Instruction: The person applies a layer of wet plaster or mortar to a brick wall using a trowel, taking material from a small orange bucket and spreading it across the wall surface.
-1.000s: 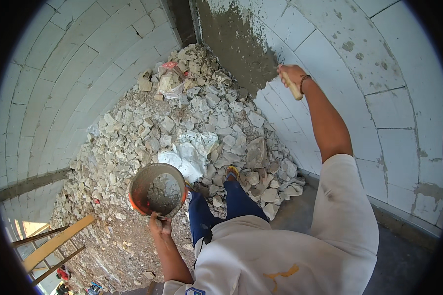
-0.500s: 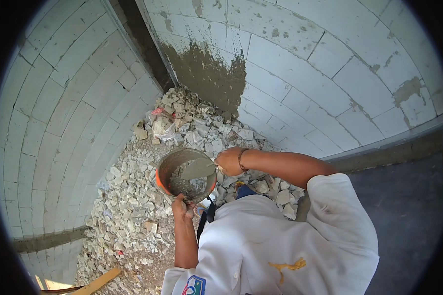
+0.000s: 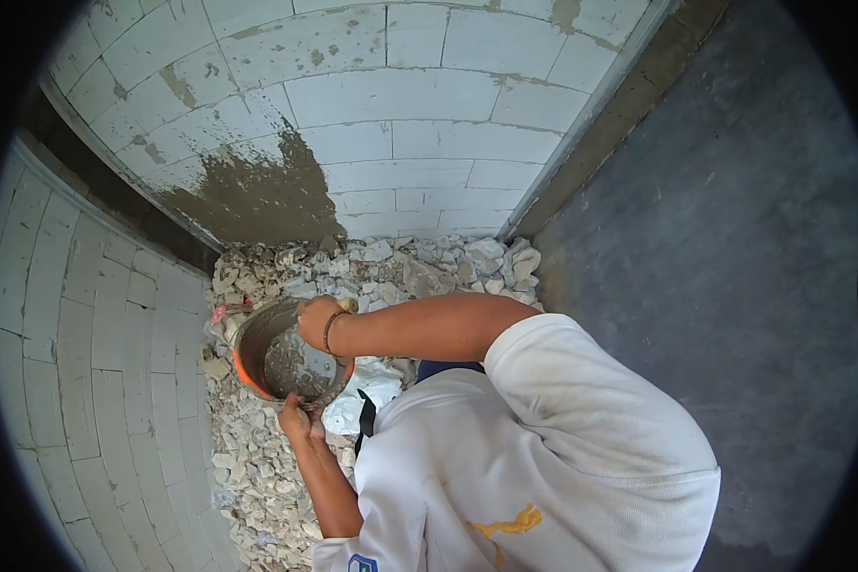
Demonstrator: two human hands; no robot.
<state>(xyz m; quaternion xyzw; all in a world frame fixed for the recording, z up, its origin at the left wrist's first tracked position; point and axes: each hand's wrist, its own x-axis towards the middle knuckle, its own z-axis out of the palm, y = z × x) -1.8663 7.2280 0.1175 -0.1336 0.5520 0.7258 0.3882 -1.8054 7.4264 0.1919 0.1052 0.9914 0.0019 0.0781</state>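
A mortar-smeared bucket (image 3: 249, 355) with an orange outer side is tilted in front of me, with grey wet mortar (image 3: 284, 364) inside. My left hand (image 3: 300, 419) grips its near rim, fingers closed. Over the bucket's far right side, my right hand (image 3: 320, 322) is closed round a trowel; the light end of its handle (image 3: 350, 305) sticks out behind the fist. The trowel's blade is mostly hidden by the hand and is hard to tell from the mortar.
Broken rubble (image 3: 257, 477) covers the ground under the bucket and along the block wall (image 3: 400, 100). A wet mortar patch (image 3: 257, 191) coats that wall's lower left part. Another block wall (image 3: 95, 381) stands at left. A white plastic bag (image 3: 372, 386) lies beside the bucket. Dark floor (image 3: 715, 238) extends right.
My view has turned to the right, so the mortar patch and bucket sit further left. My right hand has moved in over the bucket, and the trowel blade no longer shows plainly.
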